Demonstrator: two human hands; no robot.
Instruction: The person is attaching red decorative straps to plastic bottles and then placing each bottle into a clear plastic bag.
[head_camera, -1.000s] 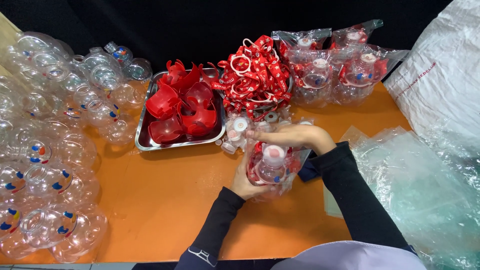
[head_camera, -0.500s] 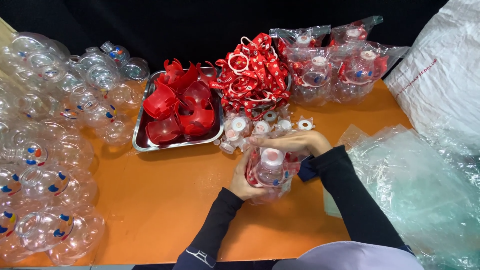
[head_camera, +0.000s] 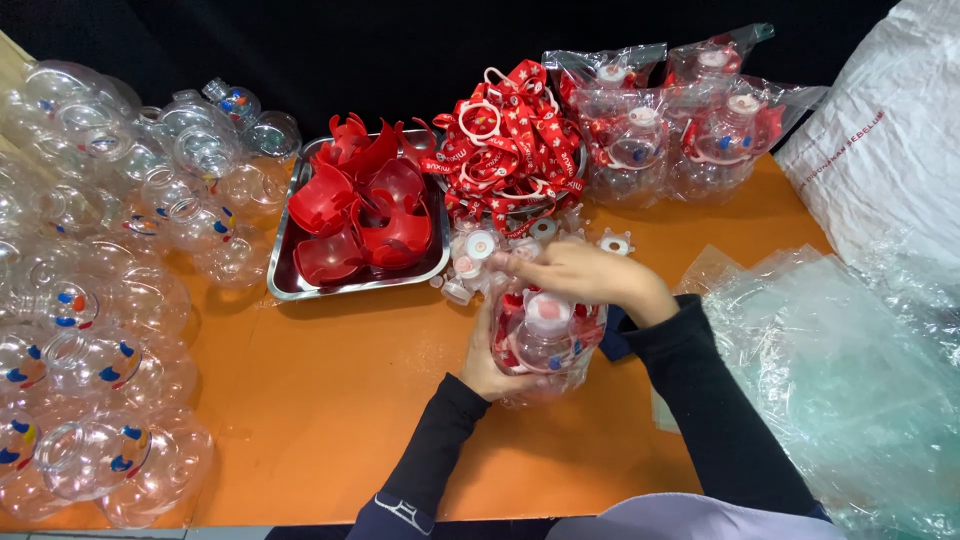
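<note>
A clear plastic bottle with a white cap and red strap, wrapped in a clear bag (head_camera: 545, 340), sits upright on the orange table (head_camera: 330, 400). My left hand (head_camera: 487, 360) grips its left side from below. My right hand (head_camera: 590, 275) rests over the top, fingers pinching the bag's upper edge near the cap. Several small white caps (head_camera: 478, 250) lie just beyond my hands.
A metal tray (head_camera: 290, 285) holds red plastic bases (head_camera: 365, 215). Red straps with white rings (head_camera: 510, 145) are heaped behind it. Bagged finished bottles (head_camera: 680, 130) stand at the back right. Several clear bottles (head_camera: 100, 300) crowd the left. Loose clear bags (head_camera: 840, 370) lie on the right.
My right hand has shifted slightly left over the bottle's top, working the bag's edge. The bottle and my left hand stay in place.
</note>
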